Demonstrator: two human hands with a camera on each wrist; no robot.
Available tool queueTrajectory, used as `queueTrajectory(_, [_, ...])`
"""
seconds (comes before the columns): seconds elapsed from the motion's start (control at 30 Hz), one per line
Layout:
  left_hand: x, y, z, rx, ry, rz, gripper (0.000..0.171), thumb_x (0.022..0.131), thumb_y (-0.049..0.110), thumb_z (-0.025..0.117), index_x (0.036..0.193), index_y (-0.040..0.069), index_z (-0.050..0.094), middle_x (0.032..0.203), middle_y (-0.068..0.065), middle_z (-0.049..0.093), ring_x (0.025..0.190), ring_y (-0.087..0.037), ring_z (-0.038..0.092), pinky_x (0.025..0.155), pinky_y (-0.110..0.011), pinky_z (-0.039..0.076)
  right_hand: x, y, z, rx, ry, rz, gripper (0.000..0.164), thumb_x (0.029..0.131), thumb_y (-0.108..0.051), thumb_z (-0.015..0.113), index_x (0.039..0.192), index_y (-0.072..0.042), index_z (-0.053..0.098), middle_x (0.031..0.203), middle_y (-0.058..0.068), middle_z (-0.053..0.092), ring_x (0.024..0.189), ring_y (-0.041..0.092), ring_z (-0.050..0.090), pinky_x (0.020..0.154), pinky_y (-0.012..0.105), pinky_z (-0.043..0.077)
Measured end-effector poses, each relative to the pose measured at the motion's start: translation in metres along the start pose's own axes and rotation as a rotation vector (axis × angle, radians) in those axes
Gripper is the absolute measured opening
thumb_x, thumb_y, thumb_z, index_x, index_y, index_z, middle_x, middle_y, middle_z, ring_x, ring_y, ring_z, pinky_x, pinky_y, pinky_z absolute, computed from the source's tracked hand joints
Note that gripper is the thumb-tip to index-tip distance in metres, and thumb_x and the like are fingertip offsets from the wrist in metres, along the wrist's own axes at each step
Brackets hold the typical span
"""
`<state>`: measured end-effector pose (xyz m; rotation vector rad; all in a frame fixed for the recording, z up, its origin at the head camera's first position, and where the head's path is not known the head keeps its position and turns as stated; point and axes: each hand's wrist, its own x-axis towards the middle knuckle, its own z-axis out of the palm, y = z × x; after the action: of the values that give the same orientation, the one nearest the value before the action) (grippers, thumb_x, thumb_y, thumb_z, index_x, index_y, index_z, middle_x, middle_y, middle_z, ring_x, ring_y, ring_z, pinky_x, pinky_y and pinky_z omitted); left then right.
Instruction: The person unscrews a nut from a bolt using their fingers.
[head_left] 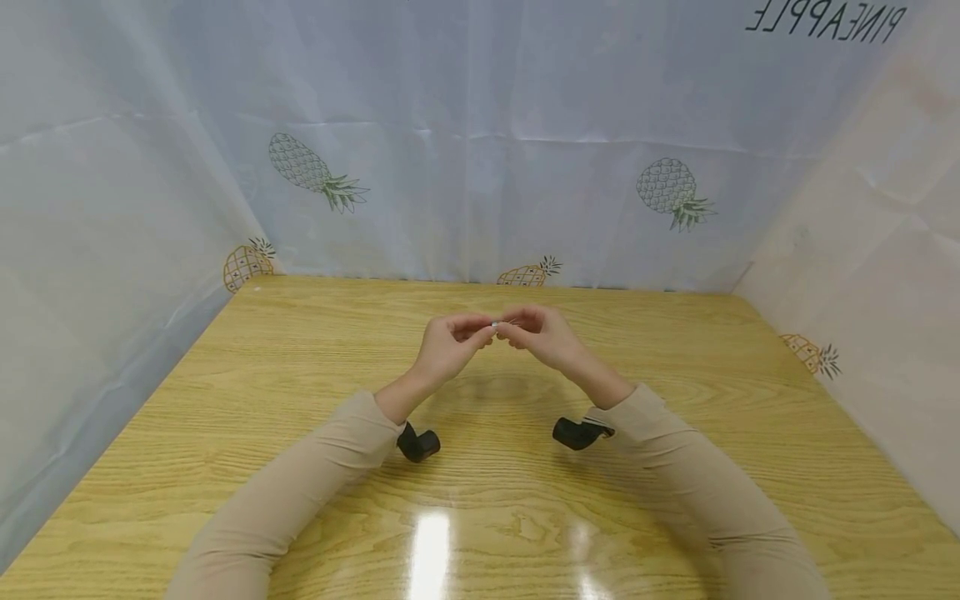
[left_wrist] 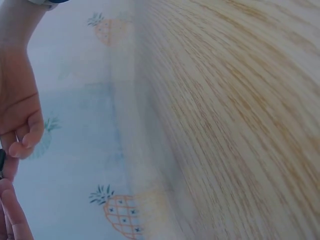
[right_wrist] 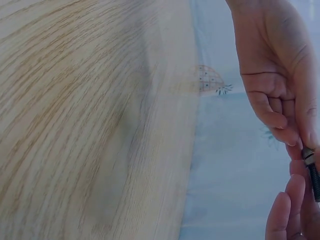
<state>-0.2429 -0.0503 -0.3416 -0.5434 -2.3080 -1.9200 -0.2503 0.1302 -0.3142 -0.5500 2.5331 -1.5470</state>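
Above the table, both hands meet fingertip to fingertip around a small dark threaded bolt [right_wrist: 315, 182] with a metallic piece [right_wrist: 308, 155] at one end; whether that piece is a nut or the bolt's head, I cannot tell. My left hand [head_left: 448, 346] pinches the metallic end between thumb and fingers. From the other side, my right hand [head_left: 547, 337] has its thumb and fingers on the dark threaded part. In the head view just a small shiny spot shows between the fingertips. The left wrist view catches only a dark edge of the bolt at its border.
Beneath the hands lies a wood-grain table [head_left: 315, 333]. White-blue curtains [head_left: 465, 192] printed with pineapples enclose its back and sides. A black wrist camera [head_left: 420, 444] sits by the left cuff, another black camera [head_left: 576, 433] by the right cuff.
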Motion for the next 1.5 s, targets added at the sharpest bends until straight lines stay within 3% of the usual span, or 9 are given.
queueTrajectory(0.13, [0.0, 0.0013, -0.0001, -0.008, 0.004, -0.037, 0.025, 0.09, 0.013, 0.062, 0.11, -0.001, 0.067, 0.106, -0.021, 0.068, 0.086, -0.021, 0.069, 0.086, -0.045, 0.056, 0.0005, 0.0014, -0.0004, 0.011, -0.004, -0.033, 0.032, 0.089, -0.015, 0.064, 0.118, -0.004, 0.058, 0.118, 0.018, 0.061, 0.1, 0.028, 0.063, 0.088, 0.045, 0.055])
queueTrajectory(0.27, [0.0004, 0.0013, 0.0004, -0.013, 0.002, -0.041, 0.026, 0.09, 0.013, 0.062, 0.111, -0.001, 0.067, 0.107, -0.021, 0.068, 0.088, -0.024, 0.069, 0.086, -0.045, 0.056, 0.0014, 0.0017, -0.0001, 0.023, -0.027, -0.009, 0.034, 0.091, -0.023, 0.062, 0.12, -0.006, 0.057, 0.117, 0.018, 0.063, 0.1, 0.03, 0.063, 0.09, 0.049, 0.053])
queueTrajectory(0.43, [0.0004, 0.0007, 0.0005, 0.001, 0.002, -0.03, 0.025, 0.09, 0.015, 0.063, 0.11, 0.0, 0.068, 0.106, -0.02, 0.069, 0.09, -0.028, 0.068, 0.082, -0.037, 0.058, 0.0028, 0.0016, 0.0013, -0.014, -0.03, 0.02, 0.033, 0.095, -0.03, 0.054, 0.114, -0.005, 0.062, 0.107, 0.018, 0.067, 0.093, 0.028, 0.062, 0.089, 0.051, 0.052])
queueTrajectory(0.63, [0.001, 0.0009, -0.0003, -0.007, 0.007, -0.042, 0.026, 0.09, 0.013, 0.063, 0.111, -0.001, 0.067, 0.107, -0.021, 0.068, 0.089, -0.026, 0.069, 0.08, -0.029, 0.059, 0.0024, 0.0018, -0.0009, 0.002, -0.015, -0.005, 0.03, 0.09, -0.019, 0.063, 0.118, -0.006, 0.059, 0.119, 0.016, 0.061, 0.102, 0.028, 0.062, 0.089, 0.043, 0.054])
queueTrajectory(0.9, [0.001, 0.0021, -0.0004, -0.002, 0.004, -0.046, 0.026, 0.09, 0.014, 0.063, 0.11, 0.0, 0.067, 0.107, -0.02, 0.068, 0.088, -0.023, 0.069, 0.084, -0.039, 0.058, 0.0018, -0.0018, -0.0009, 0.025, -0.048, 0.027, 0.032, 0.095, -0.026, 0.056, 0.118, -0.004, 0.061, 0.113, 0.019, 0.064, 0.101, 0.026, 0.063, 0.092, 0.045, 0.053])
queueTrajectory(1.17, [0.0009, 0.0013, -0.0004, -0.008, 0.013, -0.049, 0.025, 0.089, 0.013, 0.063, 0.111, 0.0, 0.067, 0.107, -0.021, 0.068, 0.091, -0.031, 0.068, 0.08, -0.028, 0.058, 0.0019, 0.0006, -0.0006, -0.024, -0.002, -0.011, 0.032, 0.09, -0.017, 0.063, 0.119, -0.004, 0.059, 0.12, 0.016, 0.06, 0.105, 0.029, 0.061, 0.087, 0.036, 0.055])
queueTrajectory(1.4, [0.0008, -0.0002, -0.0005, -0.005, 0.008, -0.023, 0.025, 0.089, 0.014, 0.063, 0.109, -0.001, 0.068, 0.105, -0.021, 0.069, 0.091, -0.033, 0.067, 0.08, -0.032, 0.059, 0.0011, -0.0013, -0.0016, -0.021, -0.043, 0.026, 0.035, 0.095, -0.028, 0.055, 0.12, -0.005, 0.059, 0.115, 0.018, 0.063, 0.102, 0.029, 0.061, 0.09, 0.042, 0.054])
queueTrajectory(1.5, [0.0007, -0.0005, -0.0009, 0.003, 0.007, -0.023, 0.025, 0.09, 0.015, 0.063, 0.11, 0.0, 0.068, 0.105, -0.021, 0.069, 0.091, -0.031, 0.068, 0.082, -0.035, 0.058, 0.0011, -0.002, -0.0008, -0.029, -0.034, 0.029, 0.031, 0.095, -0.026, 0.056, 0.117, -0.005, 0.061, 0.114, 0.017, 0.064, 0.103, 0.027, 0.062, 0.092, 0.042, 0.053])
